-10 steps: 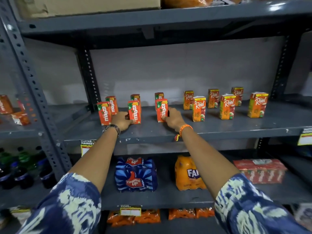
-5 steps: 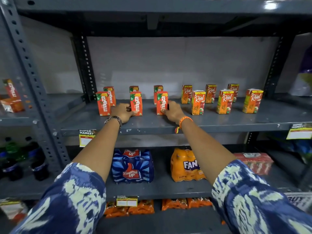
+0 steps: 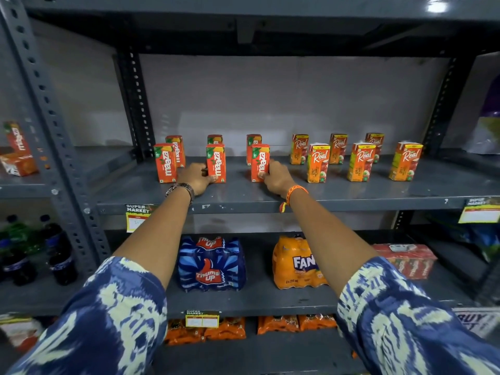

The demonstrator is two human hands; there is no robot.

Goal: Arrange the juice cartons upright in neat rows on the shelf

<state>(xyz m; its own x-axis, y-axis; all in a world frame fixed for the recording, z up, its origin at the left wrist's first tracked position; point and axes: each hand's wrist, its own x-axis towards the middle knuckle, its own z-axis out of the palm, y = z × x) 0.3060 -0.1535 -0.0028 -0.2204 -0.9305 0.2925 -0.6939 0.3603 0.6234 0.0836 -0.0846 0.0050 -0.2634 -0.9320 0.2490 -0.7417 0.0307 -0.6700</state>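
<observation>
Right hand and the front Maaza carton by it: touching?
Touching. The head view shows the right hand with its fingers wrapped onto the lower right edge of the upright Maaza carton, no gap visible.

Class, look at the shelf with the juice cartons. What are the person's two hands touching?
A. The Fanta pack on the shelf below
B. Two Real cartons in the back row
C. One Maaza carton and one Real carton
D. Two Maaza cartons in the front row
D: the left hand grips the middle front Maaza carton and the right hand the right front Maaza carton, both upright.
</observation>
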